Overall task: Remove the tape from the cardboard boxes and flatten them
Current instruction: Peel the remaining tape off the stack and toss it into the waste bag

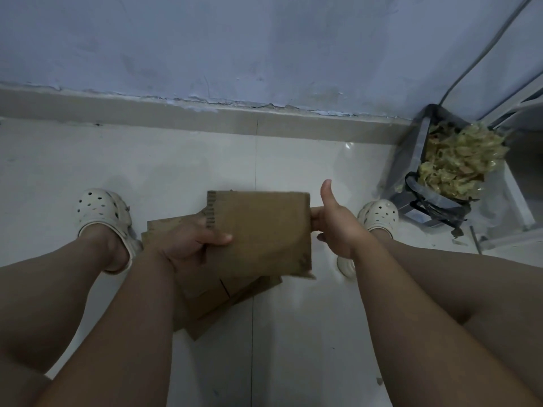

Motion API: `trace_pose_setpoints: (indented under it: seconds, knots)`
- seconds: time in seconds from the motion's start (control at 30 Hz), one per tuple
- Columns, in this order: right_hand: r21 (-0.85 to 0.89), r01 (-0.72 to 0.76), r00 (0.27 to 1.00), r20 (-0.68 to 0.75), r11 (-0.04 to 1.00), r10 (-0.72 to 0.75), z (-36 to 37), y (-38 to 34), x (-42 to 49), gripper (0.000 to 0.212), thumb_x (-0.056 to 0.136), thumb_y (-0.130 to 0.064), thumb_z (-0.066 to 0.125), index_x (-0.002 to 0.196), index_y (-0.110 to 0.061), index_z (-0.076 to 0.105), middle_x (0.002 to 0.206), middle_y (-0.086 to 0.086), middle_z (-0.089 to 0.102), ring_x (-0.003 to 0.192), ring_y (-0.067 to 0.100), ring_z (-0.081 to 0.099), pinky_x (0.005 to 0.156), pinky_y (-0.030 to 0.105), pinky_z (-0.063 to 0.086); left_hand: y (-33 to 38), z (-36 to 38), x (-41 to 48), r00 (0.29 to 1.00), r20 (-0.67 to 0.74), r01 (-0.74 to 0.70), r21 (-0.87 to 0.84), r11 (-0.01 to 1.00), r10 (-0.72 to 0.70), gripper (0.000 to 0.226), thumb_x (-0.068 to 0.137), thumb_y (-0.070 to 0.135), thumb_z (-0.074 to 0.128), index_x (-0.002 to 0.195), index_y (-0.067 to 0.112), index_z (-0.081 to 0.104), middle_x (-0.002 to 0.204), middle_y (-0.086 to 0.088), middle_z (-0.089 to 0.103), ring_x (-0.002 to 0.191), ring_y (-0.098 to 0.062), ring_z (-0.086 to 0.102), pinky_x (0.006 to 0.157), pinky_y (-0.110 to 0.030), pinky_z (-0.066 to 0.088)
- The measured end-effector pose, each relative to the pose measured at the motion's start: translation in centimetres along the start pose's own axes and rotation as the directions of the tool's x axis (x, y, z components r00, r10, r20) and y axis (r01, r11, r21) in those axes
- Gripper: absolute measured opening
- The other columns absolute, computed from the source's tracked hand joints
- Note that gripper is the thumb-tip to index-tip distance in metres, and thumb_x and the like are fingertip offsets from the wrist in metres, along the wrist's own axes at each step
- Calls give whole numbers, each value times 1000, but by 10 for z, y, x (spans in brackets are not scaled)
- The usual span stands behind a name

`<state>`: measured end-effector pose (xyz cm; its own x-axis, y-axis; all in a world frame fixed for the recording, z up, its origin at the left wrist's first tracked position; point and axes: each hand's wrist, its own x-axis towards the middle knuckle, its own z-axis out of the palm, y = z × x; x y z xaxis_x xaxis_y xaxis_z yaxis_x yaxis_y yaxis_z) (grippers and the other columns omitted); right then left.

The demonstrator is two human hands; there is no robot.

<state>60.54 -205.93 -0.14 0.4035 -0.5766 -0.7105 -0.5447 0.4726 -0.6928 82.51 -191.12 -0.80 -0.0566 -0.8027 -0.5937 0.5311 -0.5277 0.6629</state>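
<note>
Fingers (216, 239) of the left hand (188, 243) clamp the flattened cardboard box (264, 230) at its left side; the right hand (335, 227) hooks the right edge, thumb raised. It's held just above the floor stack (235, 293). Best to lower it square and press the creases flat.

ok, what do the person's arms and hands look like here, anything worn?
Both bare: the left hand and right hand have no gloves; the forearms show no sleeves, watch or bands, and no rings are visible. Only worn items in view: cream perforated plastic clogs on the feet.
</note>
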Motion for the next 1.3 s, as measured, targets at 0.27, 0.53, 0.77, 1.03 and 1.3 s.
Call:
trace_pose_setpoints:
  seconds: [0.27, 0.53, 0.77, 1.03, 1.3]
  knots:
    - [126, -296, 939, 222, 947, 264, 7, 10, -4, 72, 69, -69, 65, 118, -17, 66, 110, 7, 73, 101, 23, 70, 80, 37, 57, -2, 3, 3, 992, 61, 82, 382, 920, -113, 38, 78, -18, 55, 108, 4, 65, 105, -8, 72, 102, -26, 66, 87, -36, 53]
    - [239, -333, 942, 123, 912, 311, 22, 21, -1, 54, 69, -45, 82, 112, -17, 67, 94, 5, 74, 88, 23, 70, 68, 33, 55, -5, 13, 2, 979, 97, 158, 179, 971, -177, 43, 70, 35, 74, 105, 11, 72, 109, -11, 70, 99, -24, 68, 74, -32, 57]
    - [415, -374, 927, 129, 829, 353, 23, 26, -4, 50, 61, -32, 85, 102, -9, 69, 78, 8, 75, 67, 27, 73, 58, 33, 57, -9, 19, 14, 982, -190, 94, 368, 925, -24, 28, 86, 46, 59, 101, 23, 65, 89, 1, 74, 83, -17, 70, 70, -31, 57]
    - [348, -307, 927, -100, 886, 361, 16, 22, 0, 40, 71, -30, 85, 102, -13, 67, 94, 3, 72, 86, 19, 66, 64, 30, 51, -4, 13, 16, 972, -233, 61, 343, 937, 22, 24, 88, 43, 61, 95, 21, 65, 79, 5, 74, 73, -14, 71, 57, -23, 54]
    - [245, -149, 981, -82, 958, 173, 21, 18, 1, 21, 89, -11, 68, 108, -19, 64, 109, -4, 65, 87, 9, 60, 61, 23, 47, -10, 10, 24, 965, -261, 35, 219, 975, 24, 26, 86, -7, 55, 109, 3, 61, 87, -6, 69, 79, -19, 66, 58, -21, 53]
